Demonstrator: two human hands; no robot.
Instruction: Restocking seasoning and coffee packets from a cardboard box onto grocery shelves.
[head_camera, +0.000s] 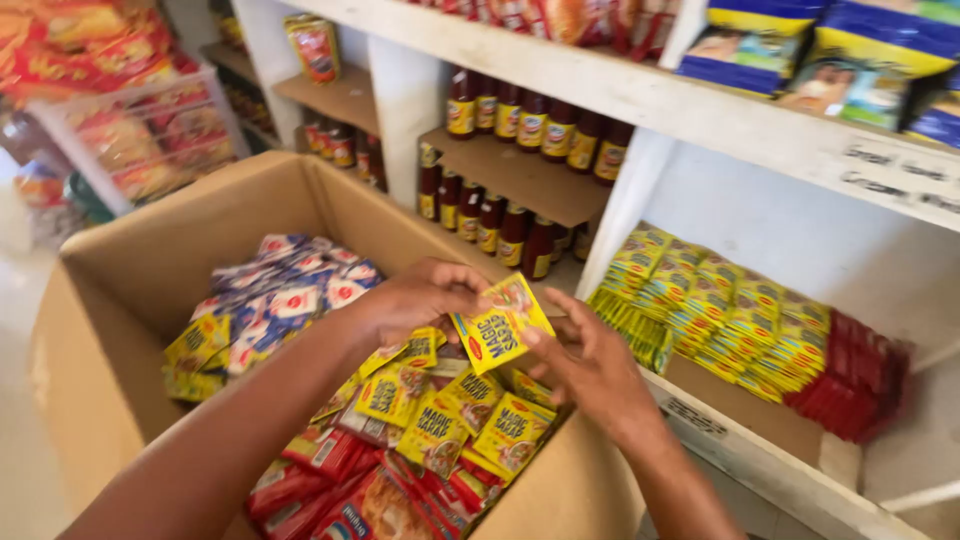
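Closest to me, both forearms reach in over the near corner of a big cardboard box. The left hand has its fingers curled around the upper edge of a small yellow seasoning sachet, and the right hand pinches the same sachet's lower right corner with thumb and fingertips, the other fingers loosely spread. The sachet is held tilted in the air just above the box's right-hand wall.

Under the hands, more yellow sachets lie heaped against that wall, with red sachets piled at the near corner. Blue-and-white sachets fill the box's far side (a few yellow ones mixed in along their left edge).

Beyond the box, on the lower white shelf, stand neat rows of yellow sachets with a red stack at their right end. Farther back, dark sauce bottles line brown shelves, and blue-and-yellow packets sit on the top shelf.
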